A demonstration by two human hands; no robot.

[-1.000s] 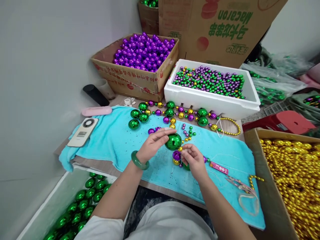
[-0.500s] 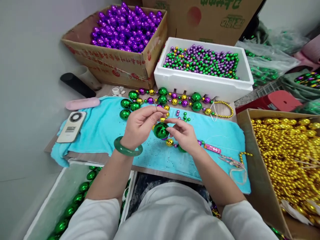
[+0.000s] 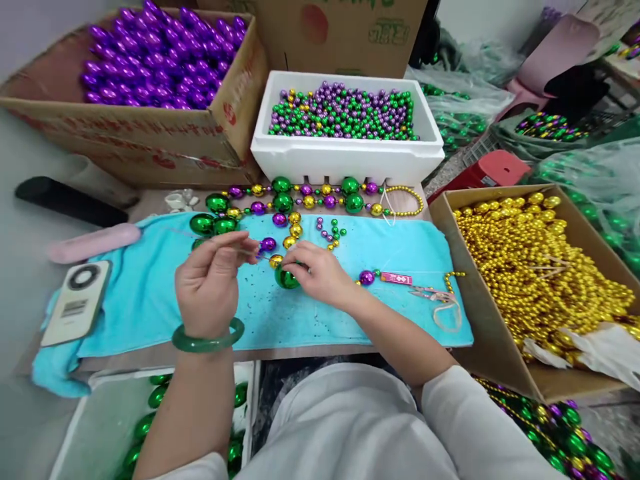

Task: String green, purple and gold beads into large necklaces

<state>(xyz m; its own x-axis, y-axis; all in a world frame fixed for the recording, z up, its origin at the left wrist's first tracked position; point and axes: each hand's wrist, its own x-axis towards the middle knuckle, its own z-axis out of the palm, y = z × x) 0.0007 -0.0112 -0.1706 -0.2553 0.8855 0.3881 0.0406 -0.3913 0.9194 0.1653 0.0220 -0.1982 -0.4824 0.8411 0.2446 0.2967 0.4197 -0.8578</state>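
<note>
My left hand (image 3: 210, 283), with a green bangle at the wrist, is closed in a pinch above the turquoise towel (image 3: 390, 253); what it pinches looks like a thin needle or thread, too fine to name. My right hand (image 3: 320, 273) curls over a large green ball (image 3: 286, 277) resting on the towel, fingers pressed to it. A gold bead (image 3: 275, 261) and a purple bead (image 3: 269, 244) sit between the two hands. A strung purple bead (image 3: 367, 277) and a pink tag (image 3: 397, 278) trail to the right.
A bead strand (image 3: 310, 200) lies behind the towel. Behind it stand a white foam box (image 3: 345, 160) of small mixed beads and a cardboard box (image 3: 140, 127) of purple balls. A box of gold beads (image 3: 530, 267) is right, green balls (image 3: 160, 400) lower left, a remote (image 3: 75, 303) left.
The view swung right and down. The green ball went from held up between both hands to resting on the towel under my right hand; my left hand drew away to the left, still pinched.
</note>
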